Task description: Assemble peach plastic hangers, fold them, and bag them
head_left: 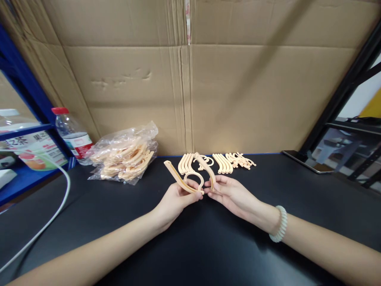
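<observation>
Both of my hands are raised over the middle of the black table, with their fingertips almost meeting. My left hand (175, 200) pinches the lower end of a cream plastic hanger arm (177, 177), which slants up to the left. A curved hanger hook (200, 177) rises from the same grip; whether it is joined to the arm is hidden by the fingers. In my right hand (229, 192) a second hanger arm (207, 166) is gripped by its lower end, its upper end leaning left. The two arms are apart.
Behind my hands lie rows of hanger arms (222, 163), loose hooks (210, 161) and a pile of small hook pieces (240, 160). A clear bag of parts (127, 155) and a red-capped bottle (74, 137) stand left. A white cable (64, 200) crosses the left side; a phone (305, 161) lies right.
</observation>
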Demonstrator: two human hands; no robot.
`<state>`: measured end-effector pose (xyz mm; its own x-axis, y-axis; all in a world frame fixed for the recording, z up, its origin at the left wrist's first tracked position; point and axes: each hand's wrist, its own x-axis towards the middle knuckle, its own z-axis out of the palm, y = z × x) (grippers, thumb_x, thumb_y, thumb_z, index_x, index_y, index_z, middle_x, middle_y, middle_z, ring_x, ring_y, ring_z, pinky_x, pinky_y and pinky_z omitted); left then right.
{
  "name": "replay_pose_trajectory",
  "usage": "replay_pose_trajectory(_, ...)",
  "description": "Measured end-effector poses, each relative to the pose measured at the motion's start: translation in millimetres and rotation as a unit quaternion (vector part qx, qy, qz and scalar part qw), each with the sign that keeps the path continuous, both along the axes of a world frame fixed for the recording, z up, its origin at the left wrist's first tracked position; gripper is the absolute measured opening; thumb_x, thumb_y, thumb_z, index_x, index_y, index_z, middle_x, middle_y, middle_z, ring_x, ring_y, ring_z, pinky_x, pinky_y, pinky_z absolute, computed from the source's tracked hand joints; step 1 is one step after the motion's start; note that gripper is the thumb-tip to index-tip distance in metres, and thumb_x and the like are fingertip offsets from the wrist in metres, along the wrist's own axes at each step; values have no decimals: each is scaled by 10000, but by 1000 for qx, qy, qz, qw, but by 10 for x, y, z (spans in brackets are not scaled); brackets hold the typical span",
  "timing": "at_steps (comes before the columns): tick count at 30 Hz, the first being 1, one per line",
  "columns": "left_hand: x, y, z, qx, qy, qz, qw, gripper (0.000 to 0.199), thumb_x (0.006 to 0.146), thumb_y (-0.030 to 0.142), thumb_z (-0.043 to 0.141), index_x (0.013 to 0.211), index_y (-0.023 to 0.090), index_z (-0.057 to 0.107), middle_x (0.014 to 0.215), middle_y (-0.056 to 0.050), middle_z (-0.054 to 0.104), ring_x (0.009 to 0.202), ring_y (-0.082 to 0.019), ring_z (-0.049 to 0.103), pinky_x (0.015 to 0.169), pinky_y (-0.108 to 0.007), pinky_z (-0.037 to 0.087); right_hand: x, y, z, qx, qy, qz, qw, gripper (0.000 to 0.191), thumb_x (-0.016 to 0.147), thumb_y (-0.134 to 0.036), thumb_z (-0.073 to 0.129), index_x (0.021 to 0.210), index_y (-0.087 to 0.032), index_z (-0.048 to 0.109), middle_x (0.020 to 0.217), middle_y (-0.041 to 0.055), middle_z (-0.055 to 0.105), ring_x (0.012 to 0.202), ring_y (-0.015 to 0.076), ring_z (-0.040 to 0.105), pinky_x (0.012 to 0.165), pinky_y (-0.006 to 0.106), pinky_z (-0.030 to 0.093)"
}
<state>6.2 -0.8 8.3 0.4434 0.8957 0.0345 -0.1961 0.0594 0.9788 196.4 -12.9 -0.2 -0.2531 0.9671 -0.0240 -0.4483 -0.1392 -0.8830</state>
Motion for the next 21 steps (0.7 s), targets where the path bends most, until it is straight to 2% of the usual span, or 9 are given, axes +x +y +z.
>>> replay_pose_trajectory(4,-1,8,-8,-1,4,4,1000,235,658,241,832,777,151,651,736,-5,671,754,-145,610,821,-294,446,-11,-30,35,20,-3,10,1000,277,710,-297,803,805,-188,567,827,0,629,894,173,672,963,393,471)
replay_pose_trajectory(9,-4,26,-28,7,-1,-14,1000,226,670,236,829,788,156,653,769,-2,661,775,-145,605,823,-295,443,-4,-30,36,84,-76,-3,994,229,736,-264,773,868,-200,596,888,4,664,843,128,630,780,273,482)
replay_pose_trajectory(11,-6,30,-28,16,-4,-25,1000,202,686,230,819,787,161,658,792,-3,665,791,-145,605,840,-298,439,-3,-17,18,118,-95,5,989,188,766,-265,746,875,-200,608,884,7,678,818,124,628,743,261,468)
replay_pose_trajectory(15,-6,30,-7,24,-12,-44,999,172,684,204,817,766,169,670,805,3,663,817,-151,610,857,-301,438,-7,6,-5,155,-113,20,981,164,785,-284,728,871,-197,619,843,5,679,774,126,626,749,283,477)
replay_pose_trajectory(21,-19,40,-4,31,-13,-59,998,151,693,188,807,765,149,681,795,-3,659,799,-146,608,829,-286,446,-2,22,15,173,-153,10,973,190,772,-302,738,877,-180,636,838,12,673,788,149,646,783,320,510)
